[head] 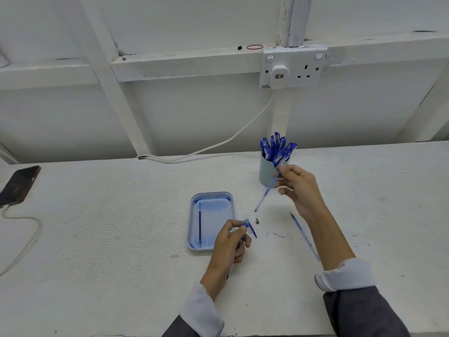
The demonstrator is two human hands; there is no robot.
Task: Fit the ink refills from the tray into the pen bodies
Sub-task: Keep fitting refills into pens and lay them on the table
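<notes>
Here, right fingers [288, 171] round a slim translucent pen body [266, 194], left fingers [232, 223] round a blue-capped pen [250, 228]

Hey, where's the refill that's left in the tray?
In the head view, the refill lies lengthwise along the left side of the tray, just left of the left hand.
</notes>
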